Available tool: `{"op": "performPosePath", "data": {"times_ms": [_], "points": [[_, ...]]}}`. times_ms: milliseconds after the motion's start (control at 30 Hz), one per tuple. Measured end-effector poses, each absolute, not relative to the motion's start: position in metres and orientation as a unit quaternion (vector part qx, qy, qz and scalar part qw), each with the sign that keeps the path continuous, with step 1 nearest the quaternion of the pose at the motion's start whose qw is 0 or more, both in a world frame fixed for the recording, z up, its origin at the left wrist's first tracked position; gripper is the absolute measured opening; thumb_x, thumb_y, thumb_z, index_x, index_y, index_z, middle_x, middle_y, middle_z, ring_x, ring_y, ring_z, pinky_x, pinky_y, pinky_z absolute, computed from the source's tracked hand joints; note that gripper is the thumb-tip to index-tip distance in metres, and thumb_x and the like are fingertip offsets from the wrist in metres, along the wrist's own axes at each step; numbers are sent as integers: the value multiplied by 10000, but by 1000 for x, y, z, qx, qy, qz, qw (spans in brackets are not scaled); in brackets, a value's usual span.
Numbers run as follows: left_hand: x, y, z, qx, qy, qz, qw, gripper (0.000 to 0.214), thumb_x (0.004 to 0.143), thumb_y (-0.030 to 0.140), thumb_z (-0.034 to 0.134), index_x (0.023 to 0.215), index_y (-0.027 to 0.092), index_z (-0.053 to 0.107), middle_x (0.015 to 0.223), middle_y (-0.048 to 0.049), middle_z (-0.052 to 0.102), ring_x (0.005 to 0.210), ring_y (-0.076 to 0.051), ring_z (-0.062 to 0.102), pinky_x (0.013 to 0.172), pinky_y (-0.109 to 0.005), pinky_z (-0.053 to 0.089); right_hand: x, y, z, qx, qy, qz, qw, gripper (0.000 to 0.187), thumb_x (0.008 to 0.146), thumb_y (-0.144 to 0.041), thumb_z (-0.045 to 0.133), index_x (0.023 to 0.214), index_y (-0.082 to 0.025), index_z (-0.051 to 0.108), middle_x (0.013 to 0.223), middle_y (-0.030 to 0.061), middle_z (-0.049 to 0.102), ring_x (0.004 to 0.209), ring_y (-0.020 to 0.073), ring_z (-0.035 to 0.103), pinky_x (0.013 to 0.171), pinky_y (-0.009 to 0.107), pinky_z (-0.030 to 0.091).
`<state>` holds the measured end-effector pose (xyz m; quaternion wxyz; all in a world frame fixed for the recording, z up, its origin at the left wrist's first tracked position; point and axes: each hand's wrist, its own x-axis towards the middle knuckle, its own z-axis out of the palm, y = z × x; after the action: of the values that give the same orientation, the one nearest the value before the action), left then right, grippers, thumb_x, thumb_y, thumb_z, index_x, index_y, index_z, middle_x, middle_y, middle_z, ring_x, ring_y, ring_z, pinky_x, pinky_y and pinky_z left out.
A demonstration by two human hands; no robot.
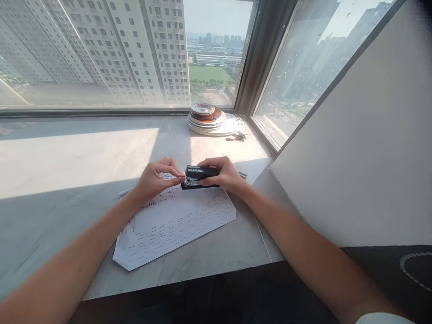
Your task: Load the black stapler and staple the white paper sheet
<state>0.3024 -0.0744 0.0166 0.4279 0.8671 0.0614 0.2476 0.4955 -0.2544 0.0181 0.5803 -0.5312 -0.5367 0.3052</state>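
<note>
My right hand [228,174] is wrapped round a black stapler [199,171], which it holds level above the sheets. Between the stapler's top and base a shiny metal part shows at the front end. My left hand [153,181] reaches in from the other side, thumb and forefinger pinched together at the stapler's front tip. Whatever is between those fingertips is too small to make out. Beneath both hands lies a white paper [175,216] with cut corners, printed dashes and some handwriting; the hands and stapler cover part of its upper area.
A stack of plates and round lids [206,127] stands by the window corner. Beside it lies a small dark cord with a red bit [238,137]. The marble sill [74,166] ends at a front edge near me, and a white wall [357,148] rises on the right.
</note>
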Motion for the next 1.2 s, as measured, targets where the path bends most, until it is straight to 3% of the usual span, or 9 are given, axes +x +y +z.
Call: {"op": "performPosePath", "data": {"times_ms": [500, 867, 1200], "points": [[303, -76, 15, 859, 65, 254, 440, 94, 796, 385, 856, 840, 304, 837, 814, -43, 681, 809, -196, 620, 745, -390, 522, 494, -253, 18, -525, -537, 309, 583, 307, 657, -244, 853, 955, -203, 793, 872, 1, 723, 828, 181, 647, 769, 321, 513], [303, -75, 15, 851, 65, 259, 452, 83, 797, 377, 858, 845, 311, 842, 805, -45, 676, 806, -199, 614, 733, -390, 519, 493, -251, 15, -529, -590, 256, 554, 360, 775, -422, 837, 1030, -199, 717, 940, 25, 698, 854, 178, 626, 762, 311, 494], [302, -77, 18, 869, 62, 255, 420, 101, 822, 397, 829, 840, 298, 835, 789, -43, 672, 801, -196, 597, 725, -378, 509, 493, -251, 14, -532, -611, 229, 540, 339, 810, -429, 817, 1033, -201, 700, 947, 23, 699, 864, 177, 626, 771, 319, 494]]}}
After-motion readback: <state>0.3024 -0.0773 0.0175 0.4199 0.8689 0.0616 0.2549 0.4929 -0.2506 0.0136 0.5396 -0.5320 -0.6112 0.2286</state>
